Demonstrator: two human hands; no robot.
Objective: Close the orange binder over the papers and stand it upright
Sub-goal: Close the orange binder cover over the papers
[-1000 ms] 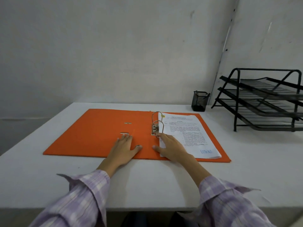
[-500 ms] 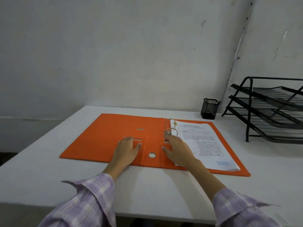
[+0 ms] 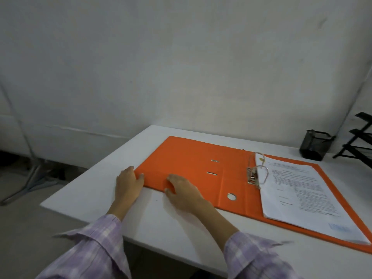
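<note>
The orange binder (image 3: 187, 164) lies open and flat on the white table (image 3: 177, 224). A stack of printed papers (image 3: 302, 192) sits on its right half, threaded on the metal rings (image 3: 258, 170). My left hand (image 3: 128, 184) rests at the near left corner of the left cover, its thumb on the orange edge. My right hand (image 3: 181, 191) lies flat across the cover's near edge, fingers spread on the orange board. Neither hand has lifted the cover.
A black mesh pen cup (image 3: 314, 144) stands at the back right, beside a black wire letter tray (image 3: 360, 137) cut off by the frame. The wall runs close behind the table. The table's left edge drops to the floor.
Both hands have slid left, from beside the spine and rings to the left cover's near left corner. The view has swung left too.
</note>
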